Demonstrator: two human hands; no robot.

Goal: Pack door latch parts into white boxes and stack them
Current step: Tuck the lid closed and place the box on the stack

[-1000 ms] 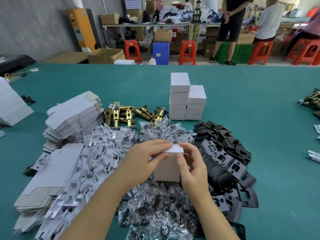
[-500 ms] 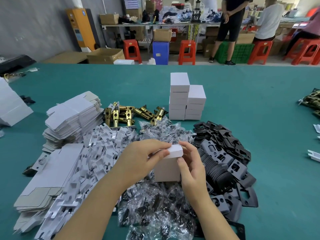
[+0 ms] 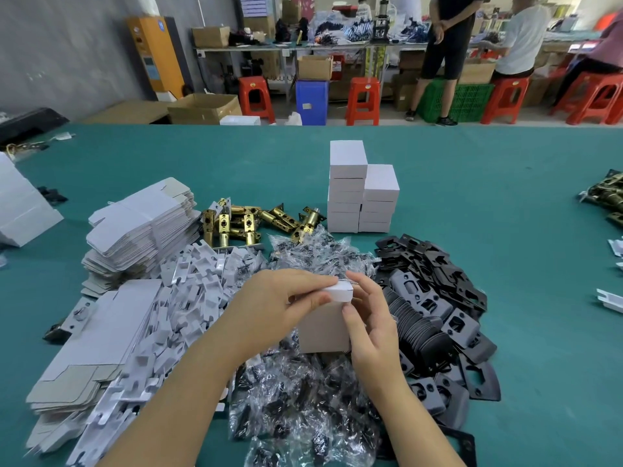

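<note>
- a workshop with red stools point(image 3: 363, 100), cardboard cartons and people at far benches; in front lies a green table point(image 3: 505, 210).
- far left on the table, a pile of flat white sheets point(image 3: 20, 210).
- near left, 2 heaps of flattened box blanks point(image 3: 135, 227), and just right of them a spread of white card inserts point(image 3: 188, 298).
- beyond the inserts, a cluster of brass latch bolts point(image 3: 242, 220).
- left hand point(image 3: 273, 308) is curled over the top left of a small white box point(image 3: 325, 328), thumb and fingers pinching its top flap.
- the box stands upright above a heap of clear bagged parts point(image 3: 303, 399), near the middle of the table.
- beyond it, 2 columns of closed white boxes point(image 3: 360, 197) touch side by side, the left column taller.
- right hand point(image 3: 371, 318) grips the box's right side, thumb on the front, fingers bent at the flap.
- right of the hands, a pile of black strike plates point(image 3: 438, 298).
- far right edge, more dark latch parts point(image 3: 606, 197).
</note>
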